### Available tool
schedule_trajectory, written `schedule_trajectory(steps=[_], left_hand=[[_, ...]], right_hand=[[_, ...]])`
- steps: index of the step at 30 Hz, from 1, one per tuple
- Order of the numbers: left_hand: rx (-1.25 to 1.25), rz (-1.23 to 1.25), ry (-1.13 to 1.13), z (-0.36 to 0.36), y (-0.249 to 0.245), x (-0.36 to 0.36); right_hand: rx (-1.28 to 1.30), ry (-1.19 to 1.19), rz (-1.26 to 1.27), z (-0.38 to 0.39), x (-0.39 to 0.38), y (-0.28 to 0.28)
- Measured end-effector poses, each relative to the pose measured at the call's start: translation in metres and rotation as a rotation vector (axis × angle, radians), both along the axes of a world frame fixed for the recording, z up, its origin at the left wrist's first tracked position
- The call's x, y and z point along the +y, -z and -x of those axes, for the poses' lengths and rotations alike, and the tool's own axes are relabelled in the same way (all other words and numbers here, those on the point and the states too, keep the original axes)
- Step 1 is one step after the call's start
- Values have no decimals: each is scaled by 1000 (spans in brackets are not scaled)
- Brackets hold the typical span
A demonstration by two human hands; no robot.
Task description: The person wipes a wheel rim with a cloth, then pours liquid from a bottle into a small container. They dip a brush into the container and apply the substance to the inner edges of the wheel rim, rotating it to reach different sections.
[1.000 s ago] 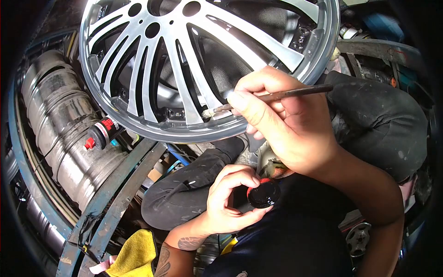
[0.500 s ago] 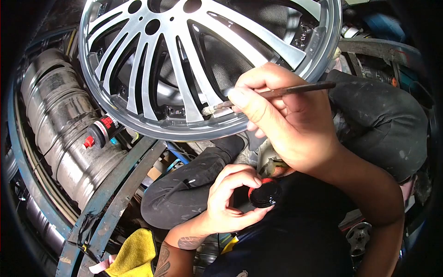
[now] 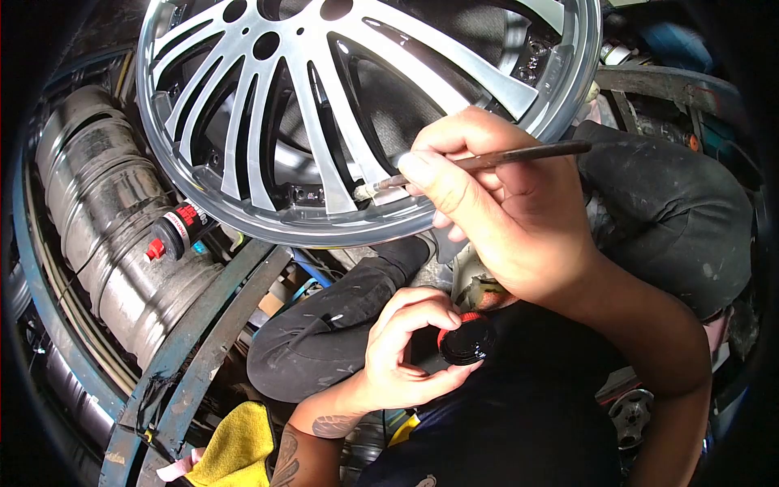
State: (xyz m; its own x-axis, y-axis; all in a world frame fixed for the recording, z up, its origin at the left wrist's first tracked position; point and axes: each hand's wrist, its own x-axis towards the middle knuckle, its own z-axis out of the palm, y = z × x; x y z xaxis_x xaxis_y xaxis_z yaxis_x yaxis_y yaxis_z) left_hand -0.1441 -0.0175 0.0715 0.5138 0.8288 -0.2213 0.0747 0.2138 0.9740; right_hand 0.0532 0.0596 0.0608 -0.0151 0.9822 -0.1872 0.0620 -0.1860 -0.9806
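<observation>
A silver-and-black alloy wheel rim (image 3: 320, 146) fills the upper middle of the view, its spokes bright and the gaps between them dark. Pinched in my right hand (image 3: 507, 203) is a thin paintbrush (image 3: 487, 161) with a dark handle. Its pale bristle tip is at the lower end of a spoke, close to the rim's outer lip. Lower down, in front of my body, my left hand (image 3: 410, 349) is curled around a small red-edged cap (image 3: 466, 339) with glossy black paint inside.
A black bottle with a red cap (image 3: 180, 230) lies at left on a stack of metal wheel barrels (image 3: 122, 219). Worn blue metal bars (image 3: 191, 365) run beside my bent leg (image 3: 333, 333). A yellow cloth (image 3: 234, 446) hangs at lower left.
The wheel rim has shifted very slightly to the left, and the brush tip has moved a touch left with it. My left hand and the cap hold nearly the same place.
</observation>
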Motion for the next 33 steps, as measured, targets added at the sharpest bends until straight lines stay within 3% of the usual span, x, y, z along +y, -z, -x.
schedule_trajectory(steps=[15, 33], left_hand=[[8, 8, -8, 1, -1, -1], [0, 1, -9, -1, -2, 0]], right_hand=[[105, 9, 48, 1, -2, -1], [47, 25, 40, 1, 0, -1]])
